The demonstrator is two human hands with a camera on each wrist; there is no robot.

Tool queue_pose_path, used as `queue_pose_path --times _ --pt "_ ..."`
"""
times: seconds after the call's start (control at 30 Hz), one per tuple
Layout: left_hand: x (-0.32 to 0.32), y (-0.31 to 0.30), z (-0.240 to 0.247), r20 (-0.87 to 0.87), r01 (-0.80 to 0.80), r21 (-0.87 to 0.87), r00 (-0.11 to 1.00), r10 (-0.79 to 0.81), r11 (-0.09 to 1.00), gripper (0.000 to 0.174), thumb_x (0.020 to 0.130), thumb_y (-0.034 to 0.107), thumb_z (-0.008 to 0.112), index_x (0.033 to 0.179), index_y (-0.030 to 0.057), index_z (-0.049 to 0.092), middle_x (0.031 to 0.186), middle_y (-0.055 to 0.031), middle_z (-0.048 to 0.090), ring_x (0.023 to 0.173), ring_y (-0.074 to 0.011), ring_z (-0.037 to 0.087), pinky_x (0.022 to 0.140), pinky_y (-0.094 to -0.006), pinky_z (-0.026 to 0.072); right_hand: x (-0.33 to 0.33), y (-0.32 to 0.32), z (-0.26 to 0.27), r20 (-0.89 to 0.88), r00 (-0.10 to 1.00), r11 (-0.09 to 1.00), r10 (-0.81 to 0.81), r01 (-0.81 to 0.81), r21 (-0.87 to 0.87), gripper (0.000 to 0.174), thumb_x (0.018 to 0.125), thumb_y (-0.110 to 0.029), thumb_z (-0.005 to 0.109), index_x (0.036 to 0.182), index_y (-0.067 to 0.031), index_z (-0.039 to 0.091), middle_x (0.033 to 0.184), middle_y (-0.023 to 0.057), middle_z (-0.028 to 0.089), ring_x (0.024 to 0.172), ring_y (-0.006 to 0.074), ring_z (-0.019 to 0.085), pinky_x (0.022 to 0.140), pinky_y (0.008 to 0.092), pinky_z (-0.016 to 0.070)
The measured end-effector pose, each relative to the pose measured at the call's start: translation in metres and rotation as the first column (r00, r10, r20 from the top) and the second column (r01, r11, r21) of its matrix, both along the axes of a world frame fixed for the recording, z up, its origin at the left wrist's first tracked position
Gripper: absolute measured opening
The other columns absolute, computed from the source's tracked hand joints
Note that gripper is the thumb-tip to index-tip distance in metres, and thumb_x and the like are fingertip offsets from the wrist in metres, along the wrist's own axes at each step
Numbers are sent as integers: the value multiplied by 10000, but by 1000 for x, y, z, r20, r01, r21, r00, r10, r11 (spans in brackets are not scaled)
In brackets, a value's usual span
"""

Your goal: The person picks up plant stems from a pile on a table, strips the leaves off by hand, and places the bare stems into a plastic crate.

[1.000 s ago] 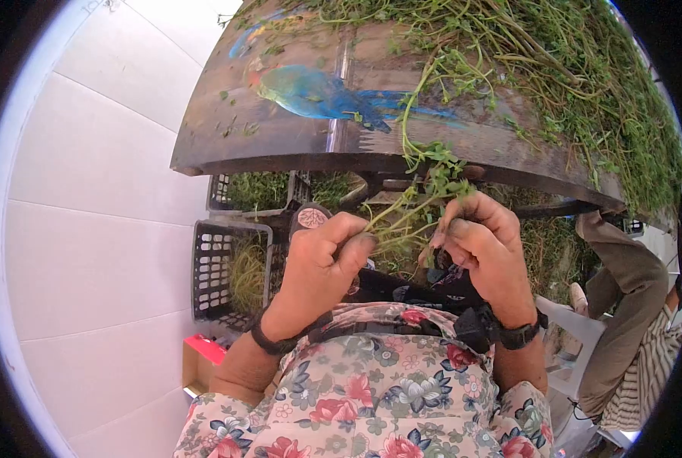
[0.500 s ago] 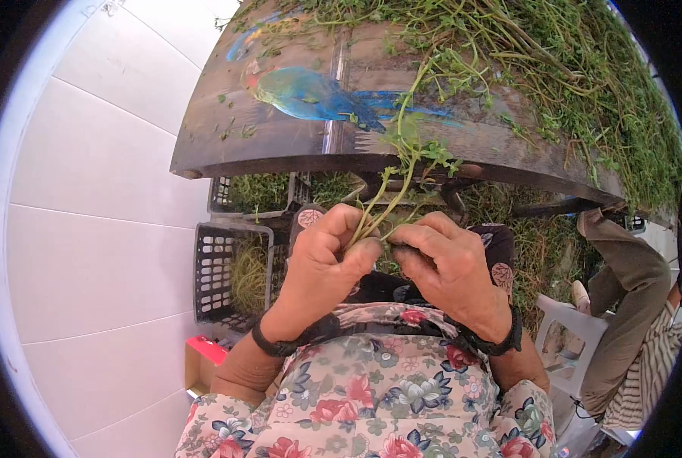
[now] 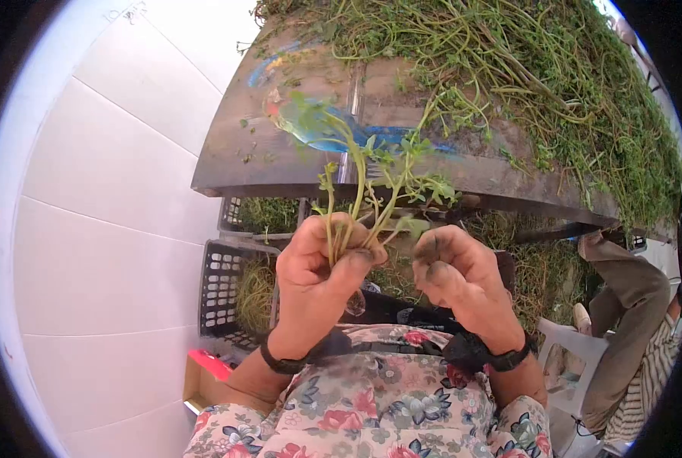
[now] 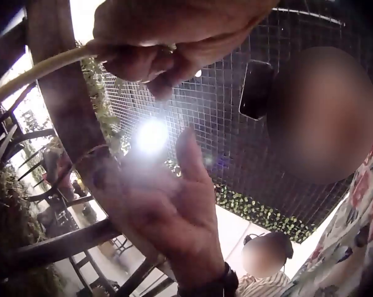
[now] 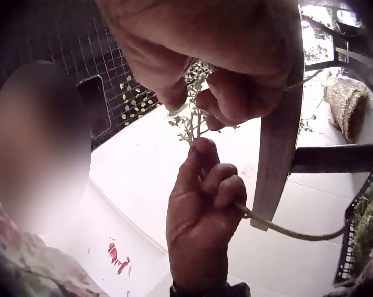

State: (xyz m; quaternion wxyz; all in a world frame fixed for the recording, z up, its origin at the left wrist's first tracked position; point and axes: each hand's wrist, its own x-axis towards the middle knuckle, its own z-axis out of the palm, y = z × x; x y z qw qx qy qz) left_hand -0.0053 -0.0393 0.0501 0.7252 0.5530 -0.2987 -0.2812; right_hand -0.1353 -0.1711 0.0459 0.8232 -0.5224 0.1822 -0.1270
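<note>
In the head view, my left hand grips a small bunch of leafy green stems between thumb and curled fingers. The stems fan upward toward the table edge. To their right is my right hand, its fingers loosely bent, with a gap between the dark-stained thumb and forefinger and nothing visible in it. In the left wrist view, one long stem sticks out from the left hand. From the right wrist, the left hand's fingertips pinch leafy sprigs just below the right hand's fingers.
A dark wooden table with a painted blue bird carries a large heap of green stems. Black plastic crates of greenery stand below left. A white stool and another person's leg are at right.
The right hand has come away from the stems and moved right. The left hand keeps its grip, and the bunch now points more upright and spreads wider. The head view has shifted slightly.
</note>
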Motion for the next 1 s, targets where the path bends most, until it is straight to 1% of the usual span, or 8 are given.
queue_pose_path --times 0.13,0.27,0.37,0.47,0.57,0.67,0.77,1.0 --pt "-3 -4 -3 46 22 99 999 -26 995 234 803 -43 545 1034 -22 513 877 -78 627 784 -101 589 721 -227 472 6 -9 -2 5 999 998 -52 52 48 336 811 -85 594 1118 0 488 911 12 566 759 53 514 616 200 427" --pt "-5 -7 -3 201 -49 176 979 13 983 170 763 -34 572 933 -17 573 830 -21 622 724 -47 542 653 -193 446 21 -3 11 74 995 981 -63 75 -178 399 822 -187 580 1160 -3 472 879 10 583 762 58 525 618 203 432" --pt "-7 -6 -4 243 -96 250 969 33 964 135 747 -30 579 881 -10 587 784 9 601 700 -30 510 627 -184 429 28 -10 7 -3 1000 942 -15 13 -336 322 820 -157 583 1099 -3 534 809 -4 589 716 45 508 613 199 425" --pt "-6 -5 -7 283 -131 233 957 62 964 152 738 -21 590 887 -1 572 758 13 583 683 -29 501 616 -183 426 28 -12 20 -129 989 972 70 -97 -213 216 812 -116 584 996 -5 601 743 -20 581 681 43 489 603 205 421" --pt "-1 -4 -10 15 -85 135 996 84 987 152 739 -17 589 887 7 559 755 17 577 670 -27 491 602 -183 420 26 -13 18 -126 989 958 73 -105 -267 151 821 -113 559 895 -2 629 711 -40 562 654 40 465 577 212 413" --pt "0 -7 -11 18 -35 108 999 34 993 135 759 3 579 890 11 551 764 22 578 667 -22 484 592 -184 411 25 -15 13 -152 986 953 70 -111 -281 153 817 -112 547 891 -1 623 690 -33 554 636 43 460 555 221 408" --pt "3 -8 -6 92 19 273 995 -46 962 113 791 47 590 892 6 559 759 31 567 664 -18 470 590 -180 401 25 -18 9 -125 989 913 73 -117 -392 147 808 -103 547 887 -4 620 666 -15 551 615 46 455 545 228 403" --pt "5 -6 -8 118 4 276 992 -38 961 162 806 140 639 885 7 591 714 32 539 642 -26 447 562 -192 387 25 -16 8 -136 990 861 24 -89 -500 142 802 -109 559 883 -8 617 647 -9 541 610 53 455 539 235 395"
